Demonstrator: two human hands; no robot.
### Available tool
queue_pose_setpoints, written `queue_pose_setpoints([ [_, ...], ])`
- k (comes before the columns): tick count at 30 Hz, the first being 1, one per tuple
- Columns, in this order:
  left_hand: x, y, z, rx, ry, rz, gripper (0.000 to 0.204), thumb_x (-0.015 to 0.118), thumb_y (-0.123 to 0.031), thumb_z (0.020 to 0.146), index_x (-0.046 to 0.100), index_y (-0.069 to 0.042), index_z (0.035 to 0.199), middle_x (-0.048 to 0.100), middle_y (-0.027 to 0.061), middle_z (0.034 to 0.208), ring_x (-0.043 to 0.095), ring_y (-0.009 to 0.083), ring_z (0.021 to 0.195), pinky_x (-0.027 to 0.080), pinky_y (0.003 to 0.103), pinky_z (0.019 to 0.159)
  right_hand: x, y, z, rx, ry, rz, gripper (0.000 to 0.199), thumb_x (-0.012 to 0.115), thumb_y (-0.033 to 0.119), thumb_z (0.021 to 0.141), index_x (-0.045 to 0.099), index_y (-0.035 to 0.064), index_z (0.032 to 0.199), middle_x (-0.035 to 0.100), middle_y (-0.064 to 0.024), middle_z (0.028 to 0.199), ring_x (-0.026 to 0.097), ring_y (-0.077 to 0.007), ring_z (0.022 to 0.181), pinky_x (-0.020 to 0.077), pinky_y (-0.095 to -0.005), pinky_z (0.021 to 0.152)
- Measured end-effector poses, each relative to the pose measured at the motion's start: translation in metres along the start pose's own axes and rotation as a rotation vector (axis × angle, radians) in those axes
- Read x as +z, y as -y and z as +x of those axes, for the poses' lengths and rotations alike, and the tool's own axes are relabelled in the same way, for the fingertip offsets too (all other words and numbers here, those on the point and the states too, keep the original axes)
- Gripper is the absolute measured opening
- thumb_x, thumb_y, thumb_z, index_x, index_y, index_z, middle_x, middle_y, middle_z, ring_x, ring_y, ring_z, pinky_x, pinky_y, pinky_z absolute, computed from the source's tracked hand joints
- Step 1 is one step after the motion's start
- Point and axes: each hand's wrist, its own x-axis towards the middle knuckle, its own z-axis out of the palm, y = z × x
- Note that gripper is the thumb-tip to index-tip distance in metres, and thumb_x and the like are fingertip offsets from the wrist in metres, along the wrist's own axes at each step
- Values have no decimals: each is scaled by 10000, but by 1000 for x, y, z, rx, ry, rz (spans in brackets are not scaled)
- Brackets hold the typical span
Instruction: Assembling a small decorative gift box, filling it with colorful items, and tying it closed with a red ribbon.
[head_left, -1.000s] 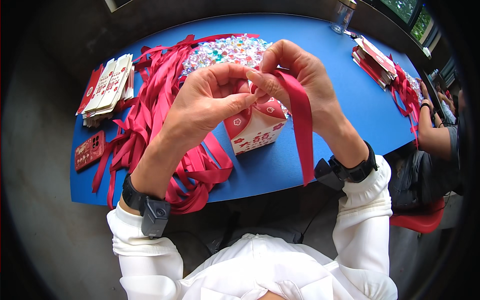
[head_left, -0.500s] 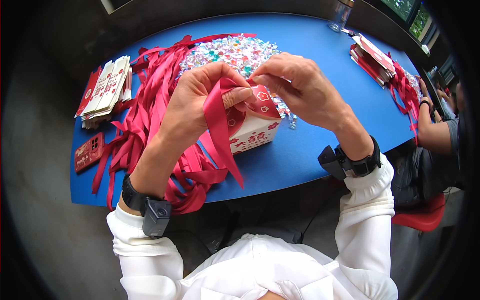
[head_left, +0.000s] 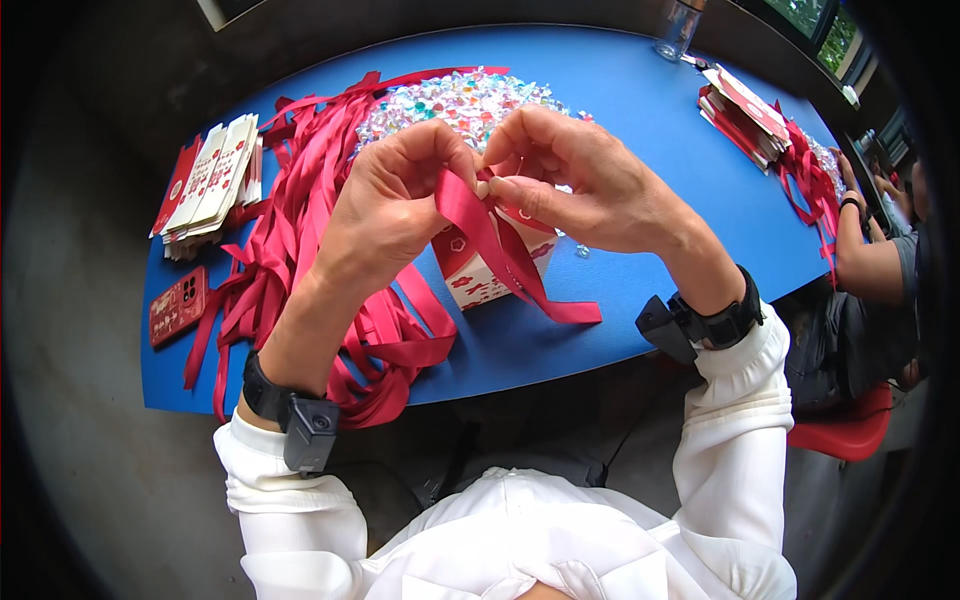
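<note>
A small red and white gift box (head_left: pixel 478 282) with printed flowers stands near the table's front edge. Over its top both my hands meet, pinching a red satin ribbon (head_left: pixel 502 255). My left hand (head_left: pixel 395 195) has the ribbon between thumb and forefinger, where it forms a loop. My right hand (head_left: pixel 570 180) is closed on the ribbon too, its thumb tip close to the left fingers. One ribbon tail hangs down the box front and trails to the right, its end sticking out over the table. The hands hide most of the box top.
Many loose red ribbons (head_left: pixel 300 200) lie left of the box, with a heap of wrapped candies (head_left: pixel 450 105) behind it. Flat folded boxes (head_left: pixel 215 180) and a red phone (head_left: pixel 178 306) are far left. At right are more boxes (head_left: pixel 745 120), a glass bottle (head_left: pixel 680 28) and a co-worker's arm (head_left: pixel 865 265).
The ribbon tail has swung from hanging on the left to lying across the box front toward the right. My hands have drawn closer together, with the right one moving slightly left.
</note>
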Motion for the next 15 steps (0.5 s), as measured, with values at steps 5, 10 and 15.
queue_pose_setpoints([
  [5, 9, 11, -2, 187, -53, 192, 155, 629, 115, 838, 625, -27, 899, 633, -6, 871, 607, 58, 850, 536, 215, 731, -4, -3, 3, 139, 41, -66, 215, 714, 180, 886, 654, -18, 945, 688, -88, 784, 647, -155, 714, 522, -305, 641],
  [10, 18, 16, -4, 288, -225, 376, 162, 627, 123, 839, 632, -5, 939, 639, 12, 891, 609, 58, 840, 547, 218, 718, -7, 5, 2, 231, 98, -86, 141, 680, 115, 937, 620, -6, 899, 592, 20, 739, 557, -36, 715, 475, -214, 616],
  [15, 26, 25, -3, 307, -332, 439, 143, 672, 78, 845, 639, -11, 952, 627, 39, 921, 624, 90, 819, 545, 226, 690, -13, 5, -1, 113, 175, -142, 171, 651, 159, 967, 598, 11, 901, 562, 28, 720, 518, -37, 653, 433, -215, 560],
])
